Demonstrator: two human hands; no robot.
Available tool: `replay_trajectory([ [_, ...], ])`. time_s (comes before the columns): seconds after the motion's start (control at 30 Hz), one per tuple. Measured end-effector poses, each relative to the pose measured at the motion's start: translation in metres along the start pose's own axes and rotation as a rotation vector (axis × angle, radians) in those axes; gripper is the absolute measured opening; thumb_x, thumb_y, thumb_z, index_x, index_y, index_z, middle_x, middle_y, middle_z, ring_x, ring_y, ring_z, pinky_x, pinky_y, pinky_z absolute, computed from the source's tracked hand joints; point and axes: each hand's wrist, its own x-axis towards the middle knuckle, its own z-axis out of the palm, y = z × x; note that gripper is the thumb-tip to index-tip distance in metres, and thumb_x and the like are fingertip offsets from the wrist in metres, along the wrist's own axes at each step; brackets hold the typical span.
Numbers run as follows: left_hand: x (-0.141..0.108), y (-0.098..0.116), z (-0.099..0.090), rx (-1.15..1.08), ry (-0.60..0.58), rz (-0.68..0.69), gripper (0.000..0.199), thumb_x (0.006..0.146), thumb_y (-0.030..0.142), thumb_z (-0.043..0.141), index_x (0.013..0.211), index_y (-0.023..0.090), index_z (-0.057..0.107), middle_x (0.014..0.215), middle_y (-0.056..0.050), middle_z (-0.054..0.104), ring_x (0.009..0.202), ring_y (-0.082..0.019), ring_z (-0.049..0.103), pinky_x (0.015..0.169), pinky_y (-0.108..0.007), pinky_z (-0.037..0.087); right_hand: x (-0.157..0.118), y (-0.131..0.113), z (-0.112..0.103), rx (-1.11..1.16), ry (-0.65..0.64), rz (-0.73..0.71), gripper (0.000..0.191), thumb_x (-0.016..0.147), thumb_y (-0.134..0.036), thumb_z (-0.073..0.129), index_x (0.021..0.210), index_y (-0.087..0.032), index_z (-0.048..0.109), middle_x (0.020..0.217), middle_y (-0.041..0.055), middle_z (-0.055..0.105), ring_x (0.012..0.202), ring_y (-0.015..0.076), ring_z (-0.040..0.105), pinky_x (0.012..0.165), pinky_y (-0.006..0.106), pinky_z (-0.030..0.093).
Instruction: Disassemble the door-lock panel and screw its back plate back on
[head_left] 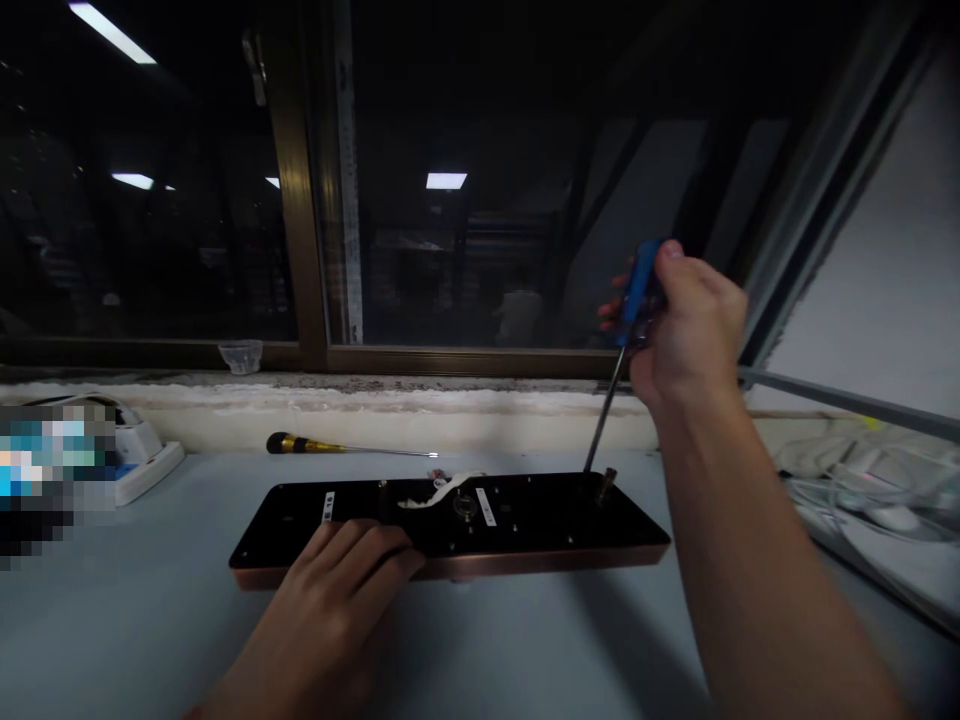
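A long door lock panel (540,520), black with a copper-coloured edge, lies flat on the table with small screws and posts on its upper face. My left hand (337,590) grips its near edge left of the middle, fingers bent over the top; the thumb is hidden. Raised above the panel's right end, my right hand (694,320) is closed around the blue handle of a screwdriver (609,405). The shaft slants down to the far edge of the panel, near an upright post (606,487). Whether the tip touches a screw cannot be made out. A white cable (446,490) lies across the panel's middle.
Behind the panel lies a second screwdriver (307,444) with a yellow-and-black handle. A white power strip (150,472) sits at left, beside a blurred patch. White cables (877,500) are heaped at right. On the window ledge stands a clear plastic cup (241,356).
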Motion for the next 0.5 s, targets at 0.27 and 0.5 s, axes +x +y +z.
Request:
replay_trajectory([
  [0.27,0.0008,0.0004,0.0007,0.008,-0.001,-0.012,0.039,0.077,-0.001,0.04,0.105,0.02,0.057,0.098,-0.005,0.064,0.084,-0.02,0.057,0.073,-0.037,0.045,-0.0025,-0.0006,0.0034,0.068,0.005,-0.053,0.037,0.071,-0.055,0.055,0.071,-0.02,0.047,0.048,-0.0064,0.051,0.03,0.0064,0.039,0.024,0.018,0.025],
  [0.5,0.0011,0.0026,-0.001,0.026,0.0,-0.021,0.038,0.077,0.0,0.041,0.105,0.02,0.057,0.098,-0.005,0.064,0.084,-0.02,0.058,0.074,-0.037,0.046,-0.0012,0.0022,0.0013,0.01,-0.004,-0.027,0.028,0.062,-0.037,0.068,0.068,-0.019,0.048,0.052,-0.006,0.055,0.034,0.0087,0.049,0.027,0.018,0.033],
])
